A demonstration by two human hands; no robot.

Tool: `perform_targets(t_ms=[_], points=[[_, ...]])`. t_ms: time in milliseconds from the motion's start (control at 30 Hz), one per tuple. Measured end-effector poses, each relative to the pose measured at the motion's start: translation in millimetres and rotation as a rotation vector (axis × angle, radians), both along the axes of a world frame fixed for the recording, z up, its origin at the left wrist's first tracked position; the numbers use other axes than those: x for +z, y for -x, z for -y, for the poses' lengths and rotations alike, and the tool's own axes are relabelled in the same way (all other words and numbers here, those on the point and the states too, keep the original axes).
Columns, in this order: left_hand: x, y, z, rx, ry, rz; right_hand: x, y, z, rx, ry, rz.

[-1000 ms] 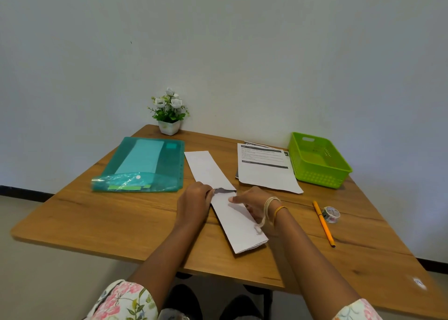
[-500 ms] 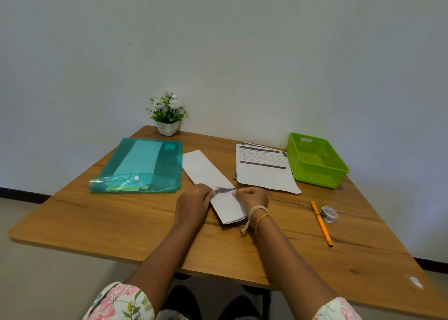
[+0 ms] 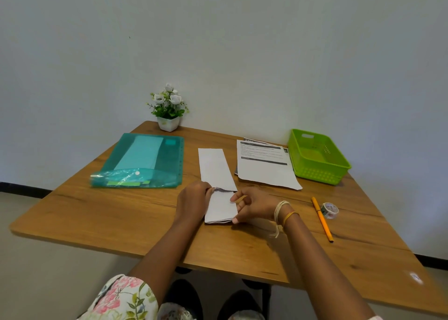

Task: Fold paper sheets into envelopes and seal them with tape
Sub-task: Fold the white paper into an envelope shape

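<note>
Folded white paper strip lying mid wooden surface. Left hand clamped on its nine-o'clock edge, right hand fingers pinching the three-o'clock edge. Patterned tape roll farther toward three o'clock.

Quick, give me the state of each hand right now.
Left hand: closed, pinching the left edge of the folded paper strip.
Right hand: closed, grip on the strip's folded-up lower flap at its right edge.
</note>
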State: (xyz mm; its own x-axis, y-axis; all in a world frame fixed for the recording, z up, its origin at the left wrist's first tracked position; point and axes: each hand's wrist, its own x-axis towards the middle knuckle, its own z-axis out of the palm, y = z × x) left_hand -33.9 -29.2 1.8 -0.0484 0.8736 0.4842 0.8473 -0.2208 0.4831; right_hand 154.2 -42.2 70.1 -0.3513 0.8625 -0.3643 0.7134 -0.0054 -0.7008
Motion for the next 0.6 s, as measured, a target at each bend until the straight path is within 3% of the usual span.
perform_targets(t_ms=[100, 200, 300, 400, 600], points=[[1, 0, 1, -0.007, 0.011, -0.006, -11, 4, -1, -0.076, -0.118, -0.073], [1, 0, 0, -0.032, 0.012, 0.031, -18, 8, -1, -0.267, -0.219, -0.263], [0, -1, 0, -0.067, 0.004, 0.057, -26, 16, -4, -0.453, -0.341, -0.319], [0, -2, 0, -0.097, 0.006, 0.076, -37, 21, -14, -0.521, -0.459, -0.211], [-1, -3, 0, -0.129, 0.001, 0.081, -50, 23, -27, -0.448, -0.716, 0.157]])
